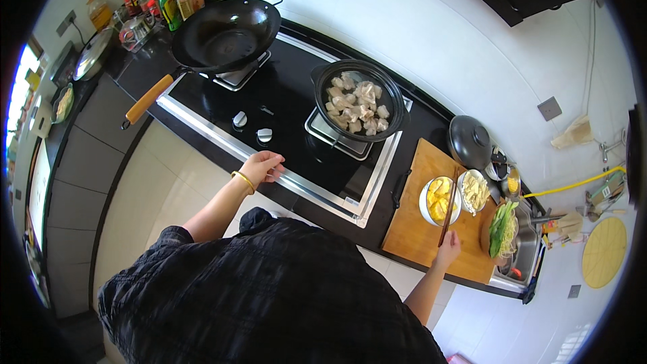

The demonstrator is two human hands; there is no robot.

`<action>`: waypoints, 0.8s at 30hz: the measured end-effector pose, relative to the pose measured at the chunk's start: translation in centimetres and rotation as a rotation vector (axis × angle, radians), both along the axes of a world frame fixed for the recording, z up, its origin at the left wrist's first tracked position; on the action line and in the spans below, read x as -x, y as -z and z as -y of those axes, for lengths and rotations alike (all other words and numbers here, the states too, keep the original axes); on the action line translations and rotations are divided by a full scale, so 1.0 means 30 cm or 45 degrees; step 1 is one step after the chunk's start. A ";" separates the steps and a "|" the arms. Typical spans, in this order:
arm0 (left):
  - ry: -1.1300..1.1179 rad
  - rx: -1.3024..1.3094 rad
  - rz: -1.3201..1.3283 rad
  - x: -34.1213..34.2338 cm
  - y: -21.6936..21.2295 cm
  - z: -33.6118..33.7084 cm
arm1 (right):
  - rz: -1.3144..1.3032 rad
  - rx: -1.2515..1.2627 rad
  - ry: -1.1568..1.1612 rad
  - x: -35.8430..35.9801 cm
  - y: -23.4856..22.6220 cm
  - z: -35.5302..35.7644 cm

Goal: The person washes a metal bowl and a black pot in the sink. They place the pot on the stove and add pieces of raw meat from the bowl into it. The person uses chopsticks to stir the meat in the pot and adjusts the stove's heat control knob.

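Chopsticks over the board, a hand at the hob's edge

Chopsticks, a long dark wooden pair (448,207), are held in the right hand (448,248), whose fingers close round their lower end; the sticks run up across the white round bowl of yellow pieces (439,200), which stands on the pale wooden chopping board (418,229); the left hand (261,165), with a gold bangle at the wrist, lies with loosely curled fingers, holding nothing, on the steel front rim of the black glass gas hob (283,114); whether it presses down or only rests is hard to tell at this size; just beyond it sit two silver round knobs (252,127); beside the first bowl stands a second white bowl of pale strips (475,191), and to the right a plate of green leafy vegetables (503,228); further back, a black clay pot of pale meat chunks (358,102) sits on the right burner, its dark domed lid (470,141) off on the counter; farthest, a black wok with a wooden handle (226,32) sits on the left burner.
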State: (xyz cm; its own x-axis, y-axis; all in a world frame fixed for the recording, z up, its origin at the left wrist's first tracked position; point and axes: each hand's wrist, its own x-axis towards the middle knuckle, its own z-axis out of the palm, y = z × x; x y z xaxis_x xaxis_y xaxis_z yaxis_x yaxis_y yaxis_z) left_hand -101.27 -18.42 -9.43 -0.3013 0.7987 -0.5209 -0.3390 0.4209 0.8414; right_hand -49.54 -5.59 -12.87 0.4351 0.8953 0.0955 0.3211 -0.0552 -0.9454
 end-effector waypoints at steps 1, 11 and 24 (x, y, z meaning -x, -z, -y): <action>-0.033 0.031 -0.101 0.021 0.027 -0.013 | 0.016 -0.120 0.040 -0.022 0.030 -0.002; -0.373 0.425 -1.032 0.198 0.188 -0.150 | 0.596 -0.524 0.169 0.276 -0.167 0.175; -0.202 0.590 -1.164 0.212 0.162 -0.153 | 0.469 -0.485 0.012 0.386 -0.162 0.235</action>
